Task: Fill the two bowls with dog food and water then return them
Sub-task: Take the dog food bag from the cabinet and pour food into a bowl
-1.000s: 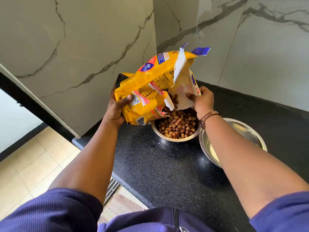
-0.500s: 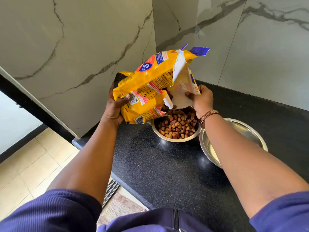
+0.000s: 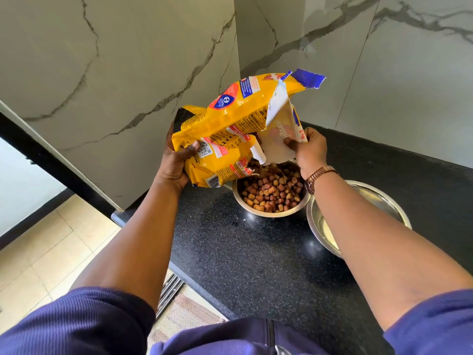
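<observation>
A steel bowl (image 3: 271,193) heaped with brown kibble (image 3: 272,190) stands on the black worktop (image 3: 245,252). Directly above it hangs a yellow dog food bag (image 3: 230,131), tilted with its torn mouth down toward the bowl. The left hand (image 3: 176,162) grips the bag's lower side; the right hand (image 3: 309,149) pinches the torn white flap at the mouth. Just right of the filled bowl stands a second steel bowl (image 3: 378,198), partly hidden by the right forearm.
</observation>
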